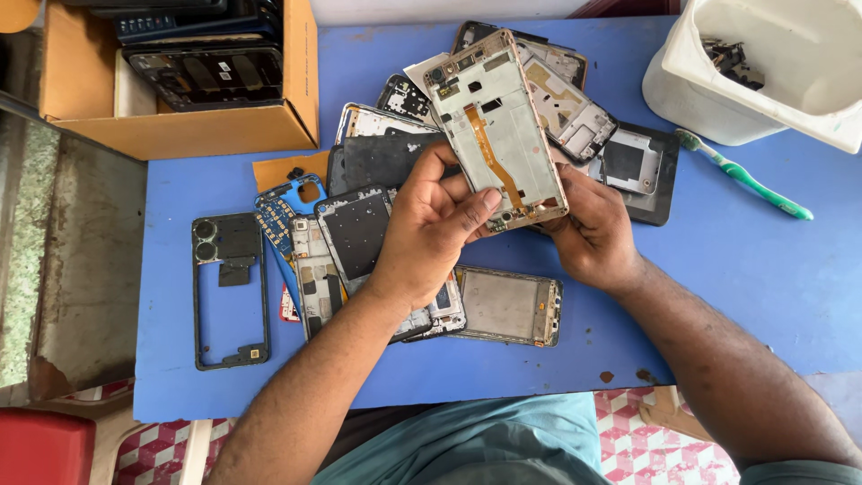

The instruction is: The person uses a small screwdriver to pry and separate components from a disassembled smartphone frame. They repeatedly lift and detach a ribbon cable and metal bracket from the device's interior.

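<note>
Both of my hands hold up a gold-rimmed phone frame (496, 126) with an orange flex cable down its middle, tilted above the blue table (736, 269). My left hand (431, 224) grips its lower left edge, thumb on the inner face. From beneath, my right hand (593, 235) supports its lower right corner. Under them lies a pile of stripped phone frames and screens (377, 153).
A dark back frame with camera rings (230, 289) lies at the left. Another frame (508, 305) rests near the table's front. A cardboard box of phone parts (206, 72) stands far left, a white tub (772, 63) far right, a green toothbrush (745, 175) beside it.
</note>
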